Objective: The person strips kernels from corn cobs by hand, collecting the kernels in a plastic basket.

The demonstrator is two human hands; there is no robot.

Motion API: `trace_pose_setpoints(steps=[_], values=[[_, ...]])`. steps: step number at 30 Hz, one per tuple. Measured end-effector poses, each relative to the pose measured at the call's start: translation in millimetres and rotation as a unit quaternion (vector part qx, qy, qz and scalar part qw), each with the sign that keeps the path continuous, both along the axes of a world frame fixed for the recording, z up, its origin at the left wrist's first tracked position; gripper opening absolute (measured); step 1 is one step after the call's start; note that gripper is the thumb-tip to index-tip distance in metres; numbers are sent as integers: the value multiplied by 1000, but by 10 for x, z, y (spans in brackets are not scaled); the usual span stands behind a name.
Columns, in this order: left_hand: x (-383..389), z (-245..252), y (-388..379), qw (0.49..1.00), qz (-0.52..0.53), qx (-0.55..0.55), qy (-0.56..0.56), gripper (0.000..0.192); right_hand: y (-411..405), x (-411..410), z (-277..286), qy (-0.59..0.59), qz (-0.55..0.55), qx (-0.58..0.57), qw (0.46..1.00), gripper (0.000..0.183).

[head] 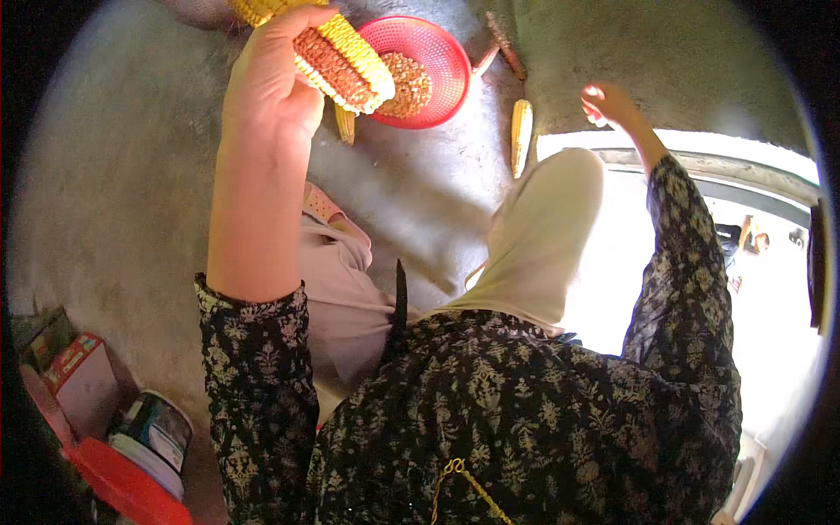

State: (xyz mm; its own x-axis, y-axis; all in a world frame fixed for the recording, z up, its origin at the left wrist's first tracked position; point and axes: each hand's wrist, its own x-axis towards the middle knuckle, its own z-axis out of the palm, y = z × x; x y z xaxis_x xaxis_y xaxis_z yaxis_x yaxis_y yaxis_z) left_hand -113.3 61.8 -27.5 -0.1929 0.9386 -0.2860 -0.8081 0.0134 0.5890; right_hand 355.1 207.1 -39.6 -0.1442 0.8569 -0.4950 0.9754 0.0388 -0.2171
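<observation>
My left hand (279, 79) grips a corn cob (335, 62) at the top of the view. A reddish-brown strip along the cob is stripped of kernels, with yellow rows on both sides. Partly behind it, a red plastic colander (453, 72) rests on the floor with a heap of loose corn kernels (410, 85) inside. Out to the right, my right hand (607, 106) is raised with curled fingers, apart from the cob; whether anything small is in it is hidden. Another ear of corn (345, 125) shows just below the held cob.
A yellow ear of corn (522, 134) lies near my right knee. Stripped cobs (505, 49) lie beyond the colander on the concrete floor (131, 170). At lower left are a bucket (157, 433), a box (85, 387) and a red plastic object (125, 482). A bright doorway with a raised sill (709, 164) is at right.
</observation>
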Motion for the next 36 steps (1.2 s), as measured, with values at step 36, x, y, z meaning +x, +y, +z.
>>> trace_pose_setpoints(steps=[36], values=[[468, 82, 1010, 957, -157, -228, 90, 49, -3526, 761, -2100, 611, -70, -542, 572, 42]])
